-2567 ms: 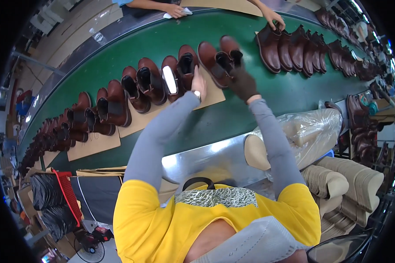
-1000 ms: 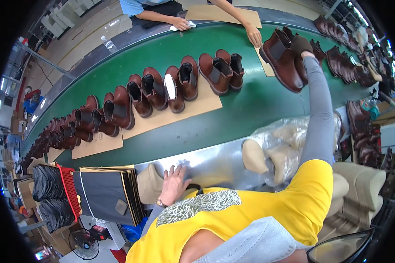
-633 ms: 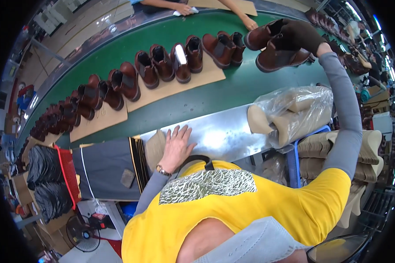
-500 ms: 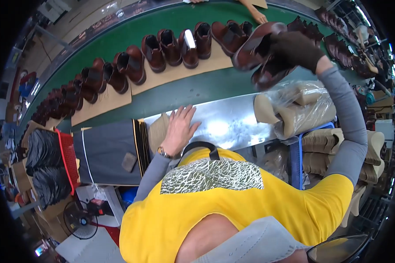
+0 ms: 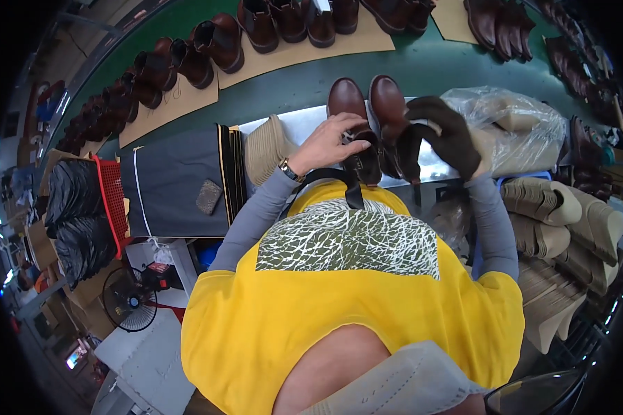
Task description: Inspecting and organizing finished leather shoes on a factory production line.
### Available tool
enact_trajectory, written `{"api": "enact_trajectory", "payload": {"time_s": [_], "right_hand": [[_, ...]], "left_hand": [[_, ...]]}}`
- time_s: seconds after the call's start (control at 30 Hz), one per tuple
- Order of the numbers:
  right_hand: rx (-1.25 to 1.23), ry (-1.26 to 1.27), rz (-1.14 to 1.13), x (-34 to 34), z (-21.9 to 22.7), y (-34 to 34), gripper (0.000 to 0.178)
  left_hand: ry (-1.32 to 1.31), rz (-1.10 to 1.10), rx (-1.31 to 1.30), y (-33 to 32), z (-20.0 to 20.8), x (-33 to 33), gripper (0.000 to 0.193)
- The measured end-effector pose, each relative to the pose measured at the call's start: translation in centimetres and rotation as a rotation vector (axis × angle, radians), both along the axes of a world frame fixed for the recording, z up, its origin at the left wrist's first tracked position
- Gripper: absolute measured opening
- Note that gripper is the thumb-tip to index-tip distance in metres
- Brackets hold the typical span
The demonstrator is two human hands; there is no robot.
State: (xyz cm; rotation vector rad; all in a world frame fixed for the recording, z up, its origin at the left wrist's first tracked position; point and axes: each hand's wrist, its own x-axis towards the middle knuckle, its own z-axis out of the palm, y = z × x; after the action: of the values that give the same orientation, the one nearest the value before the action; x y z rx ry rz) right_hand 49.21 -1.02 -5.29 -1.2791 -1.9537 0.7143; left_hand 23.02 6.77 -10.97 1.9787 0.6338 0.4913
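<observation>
A pair of dark brown leather ankle boots stands side by side on the metal plate before me, toes pointing away. My left hand (image 5: 333, 144), bare and with a wristwatch, has its fingers and thumb closed over the upper of the left boot (image 5: 346, 98). In a dark brown glove, my right hand (image 5: 453, 135) bends its fingers at the shaft of the right boot (image 5: 387, 104). Its fingertips seem to pinch the shaft's edge, partly hidden by the glove.
Rows of brown boots (image 5: 218, 43) stand on cardboard sheets along the green bench. To the left lie beige insoles (image 5: 266, 149), a dark sheet stack (image 5: 169, 187) with a small block (image 5: 208, 196) and a red basket (image 5: 111, 200). Plastic-wrapped beige pieces (image 5: 512, 131) lie right.
My right hand has brought the pair of boots from the far right of the bench to the metal plate in front of me. My left hand has moved right onto the left boot.
</observation>
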Motion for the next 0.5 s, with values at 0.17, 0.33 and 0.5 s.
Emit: {"api": "enact_trajectory", "payload": {"time_s": [0.17,0.33,0.5], "right_hand": [[-0.301,-0.197,-0.082,0.1,-1.4,-1.6,0.049],[-0.343,-0.096,-0.125,1.0,-4.0,0.5,0.032],[-0.229,-0.403,-0.052,-0.3,-4.0,2.2,0.016]], "left_hand": [[0.231,0.072,0.274,-0.9,-0.6,2.1,0.03],[0.326,0.12,0.389,-0.9,-0.9,3.0,0.019],[0.328,0.121,0.409,-0.8,-0.9,3.4,0.018]]}}
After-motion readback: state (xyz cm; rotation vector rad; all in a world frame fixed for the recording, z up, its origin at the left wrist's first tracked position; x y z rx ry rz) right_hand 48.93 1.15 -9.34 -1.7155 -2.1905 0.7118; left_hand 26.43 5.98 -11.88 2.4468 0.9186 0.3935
